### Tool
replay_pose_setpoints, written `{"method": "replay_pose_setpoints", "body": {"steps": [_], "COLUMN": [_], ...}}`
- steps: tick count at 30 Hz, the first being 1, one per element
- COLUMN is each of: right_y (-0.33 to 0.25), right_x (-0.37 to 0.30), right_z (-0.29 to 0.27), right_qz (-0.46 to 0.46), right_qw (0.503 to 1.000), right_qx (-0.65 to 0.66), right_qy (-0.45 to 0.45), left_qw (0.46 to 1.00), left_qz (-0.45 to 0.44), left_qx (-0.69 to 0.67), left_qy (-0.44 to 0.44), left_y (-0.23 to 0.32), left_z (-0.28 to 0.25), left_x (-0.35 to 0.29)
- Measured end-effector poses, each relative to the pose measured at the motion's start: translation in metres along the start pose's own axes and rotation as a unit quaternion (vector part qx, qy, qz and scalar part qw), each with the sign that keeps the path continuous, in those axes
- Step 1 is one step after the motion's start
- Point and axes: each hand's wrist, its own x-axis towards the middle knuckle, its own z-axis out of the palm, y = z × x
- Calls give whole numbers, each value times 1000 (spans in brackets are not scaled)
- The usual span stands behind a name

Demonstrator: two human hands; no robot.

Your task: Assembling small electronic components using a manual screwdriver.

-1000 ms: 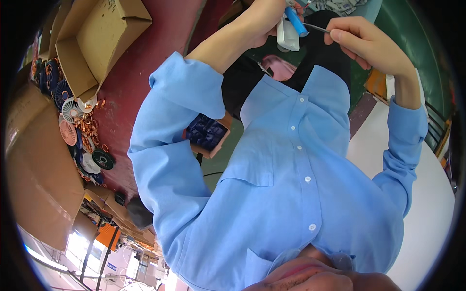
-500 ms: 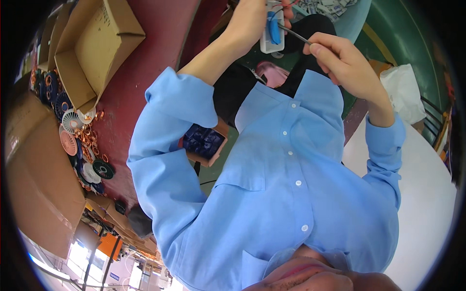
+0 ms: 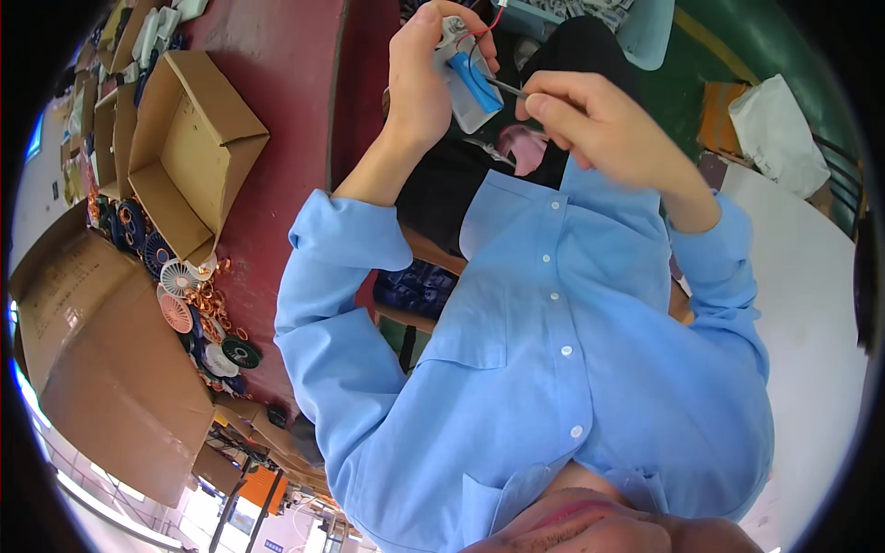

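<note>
My left hand (image 3: 419,81) is closed round a small white plastic housing (image 3: 477,120), tilted, with its hollow side showing. Inside sits a blue wrapped battery (image 3: 474,81), and thin red and black wires (image 3: 470,39) loop above it. My right hand (image 3: 599,124) grips a thin grey metal tool (image 3: 506,88) between thumb and fingers. The tool's tip reaches the battery's edge at the housing's side; whether it touches the battery I cannot tell. Its handle end is hidden in my fist.
On the red table to the left stand an open cardboard box (image 3: 189,152) and a pile of small fan parts (image 3: 180,276) with copper-coloured rings. A blue bin (image 3: 645,32) of small parts is at the top. A box of dark parts (image 3: 415,288) lies beside my left arm; a white bag (image 3: 779,134) is at right.
Both hands, with the housing and tool, have shifted left and slightly down in the picture. The housing has gone from nearly upright to slanted. The surroundings have shifted too, with the view.
</note>
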Motion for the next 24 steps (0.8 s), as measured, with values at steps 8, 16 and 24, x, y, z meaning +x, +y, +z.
{"method": "replay_pose_setpoints", "body": {"steps": [8, 16, 24], "right_y": [-24, -77, -88], "right_x": [14, 42, 68], "right_z": [-41, -57, -63], "right_qz": [46, 169, 177], "right_qw": [983, 936, 909], "right_qx": [-156, -236, -285], "right_qy": [-84, -198, -247], "left_qw": [986, 983, 951], "left_qz": [7, -109, -267], "left_qx": [150, 92, -67], "left_qy": [-68, -112, -139], "left_y": [1, 12, 26], "left_z": [-4, -2, -4], "left_x": [5, 10, 8]}}
